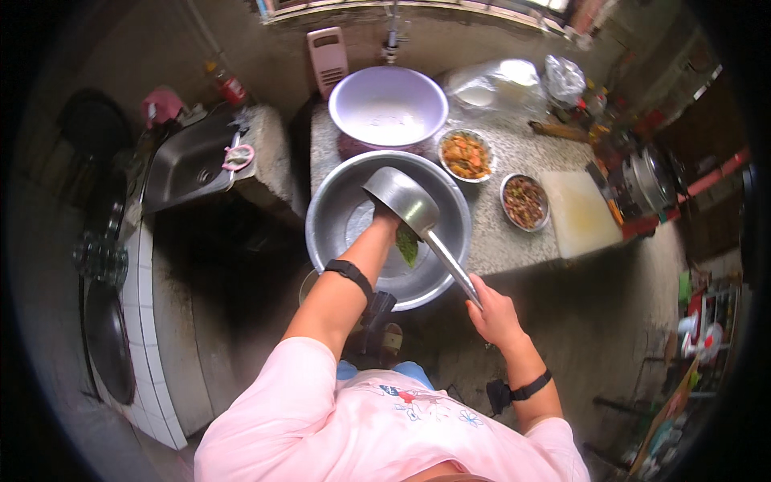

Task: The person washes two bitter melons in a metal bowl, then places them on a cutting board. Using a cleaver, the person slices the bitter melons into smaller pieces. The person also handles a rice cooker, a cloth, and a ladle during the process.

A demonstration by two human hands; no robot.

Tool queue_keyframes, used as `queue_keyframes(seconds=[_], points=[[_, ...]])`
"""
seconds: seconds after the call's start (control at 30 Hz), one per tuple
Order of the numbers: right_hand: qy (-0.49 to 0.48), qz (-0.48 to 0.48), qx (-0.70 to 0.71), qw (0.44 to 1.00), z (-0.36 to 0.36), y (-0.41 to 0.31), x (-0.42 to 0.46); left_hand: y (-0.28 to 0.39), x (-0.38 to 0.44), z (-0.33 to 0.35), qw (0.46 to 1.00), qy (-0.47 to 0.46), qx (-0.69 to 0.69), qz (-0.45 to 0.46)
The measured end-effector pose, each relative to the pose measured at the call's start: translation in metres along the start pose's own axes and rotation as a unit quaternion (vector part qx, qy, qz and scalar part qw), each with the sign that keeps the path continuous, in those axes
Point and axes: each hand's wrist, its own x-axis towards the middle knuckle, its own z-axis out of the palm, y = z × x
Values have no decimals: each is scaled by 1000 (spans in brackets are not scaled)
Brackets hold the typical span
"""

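Observation:
My right hand (494, 310) grips the long handle of a metal saucepan or large dipper (406, 196). Its bowl is tilted over a wide metal basin (316, 223) on the counter. My left hand (387, 217) reaches in under the tilted bowl, and its fingers are hidden behind the metal. Below the bowl's lower edge hang green leaves (407, 247), close to my left wrist. Whether my left fingers touch the leaves or the pan cannot be seen.
Behind the basin stands a pale purple bowl (388, 108). To its right are a bowl of orange food (465, 155), a bowl of chopped food (525, 202) and a cutting board (579, 211). A steel sink (190, 159) lies left, across a gap from the speckled counter (500, 253).

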Motion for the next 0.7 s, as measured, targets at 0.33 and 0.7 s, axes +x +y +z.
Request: queue_keyframes(seconds=[0.33, 0.7], points=[[-24, 17, 6, 1000, 35, 12, 15, -40, -42, -42, 970, 119, -69, -199], [49, 27, 56, 997, 43, -2, 28, -36, -76, -62, 981, 56, 72, -170]])
